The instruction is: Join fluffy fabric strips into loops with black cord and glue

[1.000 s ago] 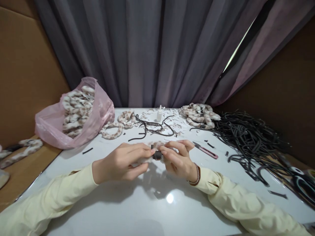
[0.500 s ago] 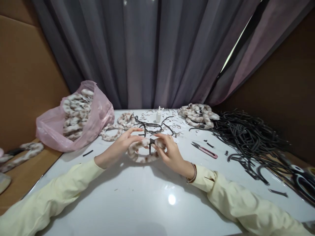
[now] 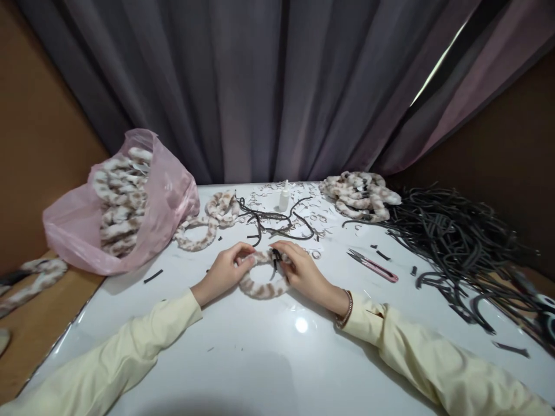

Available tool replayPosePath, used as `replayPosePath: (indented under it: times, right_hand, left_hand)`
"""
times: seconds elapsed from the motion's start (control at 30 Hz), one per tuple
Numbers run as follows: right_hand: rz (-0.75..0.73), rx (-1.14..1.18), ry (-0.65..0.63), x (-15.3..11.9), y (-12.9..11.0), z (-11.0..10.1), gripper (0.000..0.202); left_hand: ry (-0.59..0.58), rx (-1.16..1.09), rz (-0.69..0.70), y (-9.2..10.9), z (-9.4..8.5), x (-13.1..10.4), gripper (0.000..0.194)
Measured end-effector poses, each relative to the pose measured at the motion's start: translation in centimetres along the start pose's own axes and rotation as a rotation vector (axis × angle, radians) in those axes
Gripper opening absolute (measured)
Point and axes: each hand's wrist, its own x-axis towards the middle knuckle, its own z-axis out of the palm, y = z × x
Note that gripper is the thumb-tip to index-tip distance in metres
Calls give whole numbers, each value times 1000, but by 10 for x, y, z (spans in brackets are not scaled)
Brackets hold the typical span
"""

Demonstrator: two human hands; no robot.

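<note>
A furry white-and-brown ring (image 3: 262, 289) is between my two hands, low over the white table. My left hand (image 3: 226, 270) pinches its upper left part, thumb and fingers together. On the other side, my right hand (image 3: 303, 271) is closed on the ring's upper right part, beside a black cord (image 3: 276, 260) wound round it. A short end of that cord hangs down inside the ring. The right fingertips partly hide the cord.
A pink bag (image 3: 173, 211) of furry pieces stands at the left. Behind the hands are loose cords and a small white bottle (image 3: 284, 197). Pink-handled snips (image 3: 373, 267) lie at the right, near furry rings (image 3: 364, 196) and a black cord heap (image 3: 451, 231).
My left hand has closed from spread fingers into a pinch on the ring. The ring and both hands sit slightly lower and further right in view, which has shifted too.
</note>
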Motion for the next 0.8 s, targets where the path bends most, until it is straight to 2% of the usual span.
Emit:
replayPosePath:
  times: [0.13, 0.2, 0.43, 0.57, 0.67, 0.8]
  right_hand:
    - [-15, 26, -47, 3, -2, -4, 33]
    - [-10, 57, -61, 4, -2, -6, 23]
    - [8, 7, -11, 2, -4, -10, 9]
    - [18, 110, 32, -2, -13, -12, 9]
    - [154, 292, 109, -5, -18, -13, 18]
    - [499, 748, 276, -1, -19, -14, 35]
  left_hand:
    - [-65, 263, 270, 1, 5, -5, 31]
    - [-121, 355, 348, 1, 6, -6, 36]
    - [-226, 438, 310, -4, 6, -1, 46]
    - [-245, 442, 316, -4, 7, -1, 59]
    - [-234, 461, 303, -4, 8, -1, 66]
    - [-207, 495, 291, -4, 9, 3, 74]
